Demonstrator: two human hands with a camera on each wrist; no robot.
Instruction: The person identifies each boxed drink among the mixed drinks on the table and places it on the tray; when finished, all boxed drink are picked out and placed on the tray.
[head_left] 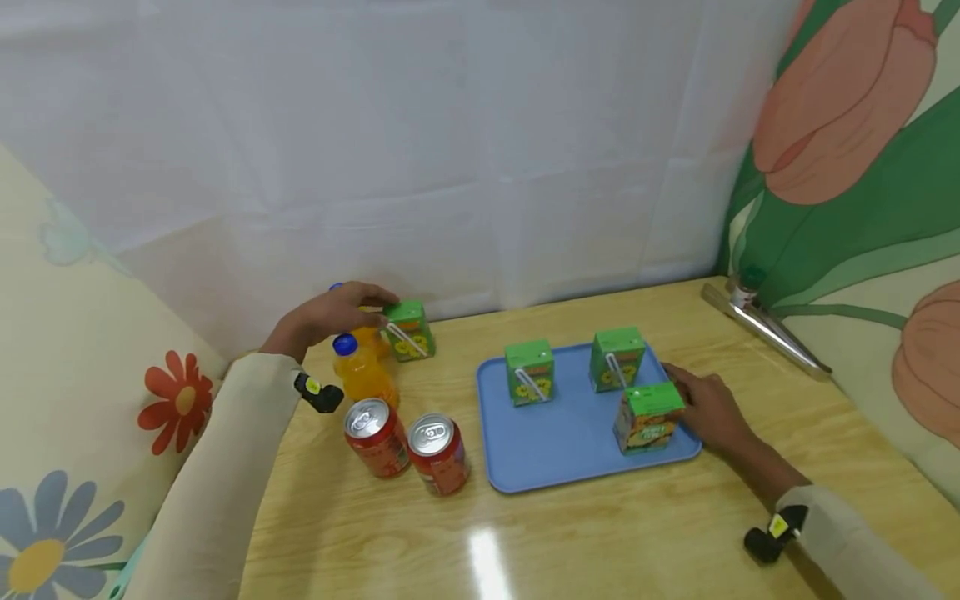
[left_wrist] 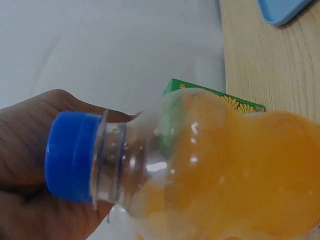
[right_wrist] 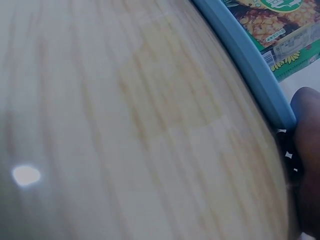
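Observation:
My left hand (head_left: 333,312) reaches over the bottles to a green juice box (head_left: 409,332) standing by the back wall. Its thumb and fingers pinch the box's upper left edge. In the left wrist view, an orange drink bottle (left_wrist: 210,165) with a blue cap hides most of that grip. At the right, my right hand (head_left: 712,408) holds the rim of a blue tray (head_left: 551,450), the thumb (right_wrist: 306,107) against the edge. Upright on the tray are three more green juice boxes: one left (head_left: 529,372), one back right (head_left: 617,360) and one front right (head_left: 648,418).
Two red cans, one left (head_left: 377,437) and one right (head_left: 438,454), stand left of the tray. An orange drink bottle (head_left: 363,371) is behind them, another partly hidden beyond it. A metal stand (head_left: 765,321) lies at the back right. A white cloth (head_left: 450,167) covers the back wall.

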